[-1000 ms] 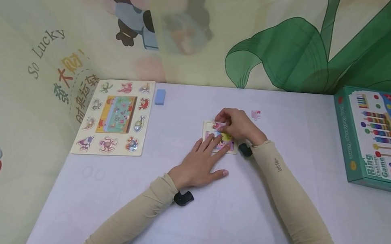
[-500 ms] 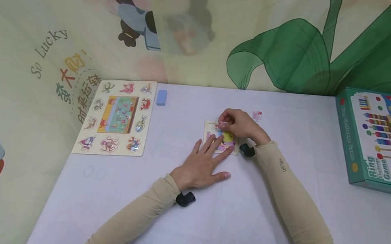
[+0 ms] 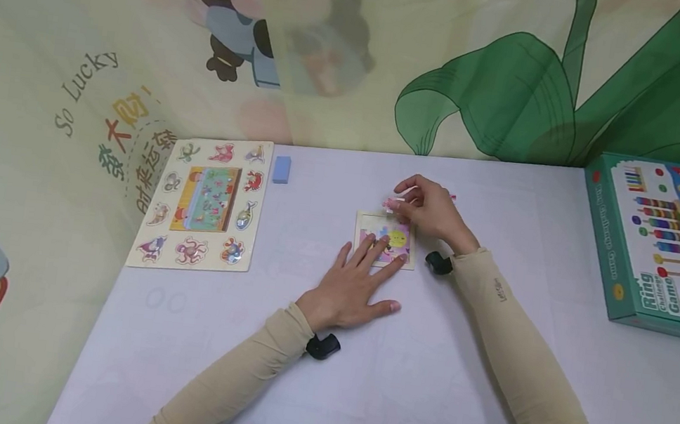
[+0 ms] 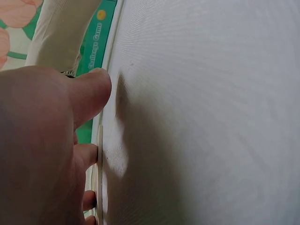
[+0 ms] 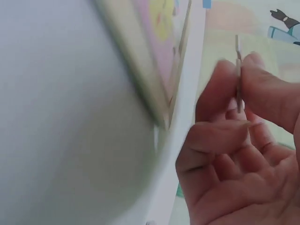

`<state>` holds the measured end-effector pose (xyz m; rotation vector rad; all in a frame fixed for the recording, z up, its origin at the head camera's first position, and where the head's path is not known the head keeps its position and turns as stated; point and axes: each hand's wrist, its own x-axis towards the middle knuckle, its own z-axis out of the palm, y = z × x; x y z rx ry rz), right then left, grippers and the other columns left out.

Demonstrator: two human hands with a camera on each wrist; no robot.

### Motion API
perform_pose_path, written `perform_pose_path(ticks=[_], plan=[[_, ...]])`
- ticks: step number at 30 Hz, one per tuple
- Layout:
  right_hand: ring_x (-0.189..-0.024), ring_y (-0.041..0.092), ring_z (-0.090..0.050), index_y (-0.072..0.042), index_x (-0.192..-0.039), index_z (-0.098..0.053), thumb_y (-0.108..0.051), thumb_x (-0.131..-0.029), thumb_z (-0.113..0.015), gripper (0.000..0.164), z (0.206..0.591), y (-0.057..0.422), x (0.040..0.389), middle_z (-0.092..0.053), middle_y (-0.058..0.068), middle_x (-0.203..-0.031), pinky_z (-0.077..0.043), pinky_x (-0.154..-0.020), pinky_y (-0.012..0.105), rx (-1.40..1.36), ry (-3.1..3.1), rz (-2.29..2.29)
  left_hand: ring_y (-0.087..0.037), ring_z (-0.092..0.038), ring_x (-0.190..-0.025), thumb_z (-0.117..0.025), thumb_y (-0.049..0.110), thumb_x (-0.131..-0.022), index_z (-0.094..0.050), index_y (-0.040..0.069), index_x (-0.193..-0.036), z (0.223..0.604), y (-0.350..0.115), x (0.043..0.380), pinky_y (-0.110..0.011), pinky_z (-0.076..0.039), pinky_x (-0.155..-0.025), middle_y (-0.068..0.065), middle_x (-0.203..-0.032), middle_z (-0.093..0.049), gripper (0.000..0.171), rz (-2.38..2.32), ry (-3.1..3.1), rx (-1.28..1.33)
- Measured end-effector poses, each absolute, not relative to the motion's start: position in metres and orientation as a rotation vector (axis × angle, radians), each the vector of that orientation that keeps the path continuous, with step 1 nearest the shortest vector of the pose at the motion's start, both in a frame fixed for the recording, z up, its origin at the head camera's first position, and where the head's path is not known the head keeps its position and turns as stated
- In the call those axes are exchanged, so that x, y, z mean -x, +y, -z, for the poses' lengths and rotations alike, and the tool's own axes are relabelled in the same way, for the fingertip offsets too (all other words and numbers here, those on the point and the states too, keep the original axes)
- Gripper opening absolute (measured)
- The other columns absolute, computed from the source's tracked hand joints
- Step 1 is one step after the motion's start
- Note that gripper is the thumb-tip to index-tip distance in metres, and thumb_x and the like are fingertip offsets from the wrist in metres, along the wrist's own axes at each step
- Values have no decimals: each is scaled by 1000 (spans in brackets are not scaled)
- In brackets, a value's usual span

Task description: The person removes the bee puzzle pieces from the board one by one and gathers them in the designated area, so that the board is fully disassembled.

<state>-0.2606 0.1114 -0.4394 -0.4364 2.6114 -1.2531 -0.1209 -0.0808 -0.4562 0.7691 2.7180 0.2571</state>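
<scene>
Into the head view, and your left hand [image 3: 347, 294] is spread over the jigsaw tray [image 3: 371, 214], fingers straight across its near part and grasping nothing, most likely to stop it sliding on the worktop [image 3: 316, 202]. Up goes your right hand [image 3: 428, 207], thumb and finger pinching a pink jigsaw piece [image 3: 393, 204] just beyond the tray's far edge, while a second loose piece [image 3: 453, 197] peeks out behind that hand. The sea-creature board [image 3: 203, 153], blue block [image 3: 281, 169] and green Challenge Game box [image 3: 662, 237] sit well apart from it all. Over to the left wrist: your fingertips meet the tray's edge, your thumb sticking out clear of it. Now the right wrist: you have the piece edge-on between thumb and forefinger, a light hold that seems to suit something so thin, with the tray blurred alongside. And the change from half a second ago: your right hand has lifted the piece off the tray's far edge, now mostly covering the second piece; your left hasn't budged.
</scene>
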Motion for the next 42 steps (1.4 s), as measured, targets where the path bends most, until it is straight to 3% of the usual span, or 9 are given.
perform_pose_path(ticks=[4,7,14,20,26,35,42], plan=[[-90,26,-72,-7,-117,-74,-23,-99,-79,24,440,121,261,-77,15,-102,-51,-86,37,367,2672,1280,-32,4,-167,-43,68,-106,-16,32,-172,455,-81,120,-61,-5,-132,-8,-181,-1,79,-267,2714,-764],[-97,28,-71,-7,-120,-77,-19,-98,-79,25,438,130,262,-77,16,-110,-55,-86,35,319,2679,1322,-32,5,-167,-44,68,-106,-14,33,-172,455,-81,120,-61,-4,-132,-8,-181,0,81,-269,2710,-757],[-111,35,-69,-4,-130,-73,-6,-93,-81,37,434,154,264,-72,21,-126,-56,-102,48,271,2640,1324,-33,5,-167,-45,69,-105,-14,33,-172,455,-81,120,-61,-3,-132,-8,-181,1,83,-260,2710,-757],[-114,35,-67,-4,-132,-70,-4,-94,-79,39,432,179,269,-68,21,-129,-54,-99,43,235,2662,1298,-32,4,-167,-45,69,-105,-14,32,-172,455,-81,120,-61,-4,-132,-8,-181,1,83,-266,2711,-767],[-122,39,-58,-4,-133,-69,-7,-96,-76,37,431,203,274,-61,20,-136,-49,-98,50,178,2709,1188,-32,6,-167,-45,68,-105,-12,32,-172,455,-81,120,-60,-3,-132,-8,-181,3,83,-275,2704,-771],[-119,39,-53,-8,-138,-67,-15,-100,-74,39,436,228,278,-59,22,-133,-46,-94,45,42,2719,1116,-32,5,-167,-46,67,-105,-12,31,-172,454,-81,120,-61,-3,-132,-9,-181,3,83,-295,2701,-778],[-114,39,-50,-6,-138,-66,-13,-101,-72,39,443,237,277,-57,22,-129,-46,-90,42,-26,2717,1092,-32,5,-167,-46,67,-105,-14,31,-172,453,-81,119,-60,-3,-132,-9,-181,2,83,-298,2704,-778]])
